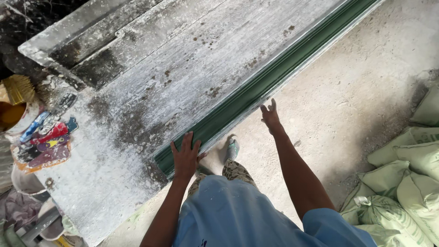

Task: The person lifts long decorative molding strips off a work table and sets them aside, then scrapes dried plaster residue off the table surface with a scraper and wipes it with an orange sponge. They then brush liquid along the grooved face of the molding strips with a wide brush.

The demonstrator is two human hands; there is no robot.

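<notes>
Big whitewashed table [151, 91], worn planks, dark stains and rust-coloured spots, runs diagonally from lower left to upper right. Bare concrete floor [356, 91] to its right, dusty.

Green trim [270, 75]: long stack of dark green profiled strips lying along the table's right edge, running from near the left hand up out of the top of view. Ridged lengthwise, glossy paint, pale underside edge showing along the floor side. Near end is cut square and sits just under the left hand, at the table's lower right edge.

Sacks [407, 178]: pale green filled bags piled at lower right on the floor, well apart from the trim.

Person's blue shirt [228, 215] fills bottom centre, patterned trousers and one shoe [232, 148] on the floor below the table edge.

Clutter at left end of table: colourful wrapper pile [45, 142], red, blue, purple. Yellow bucket [11, 112] with a brush [18, 89] on it beyond the table's left corner.

Left hand [185, 155]: flat, palm down, fingers spread slightly, pressing on top of the near end of the trim. Not gripping, just resting on it; thumb hangs off the floor side.

Right hand [270, 116]: open, fingers loosely spread, held beside the trim's floor-side edge further along. Fingertips are very near the edge; cannot tell if they touch it. Holds nothing.
</notes>
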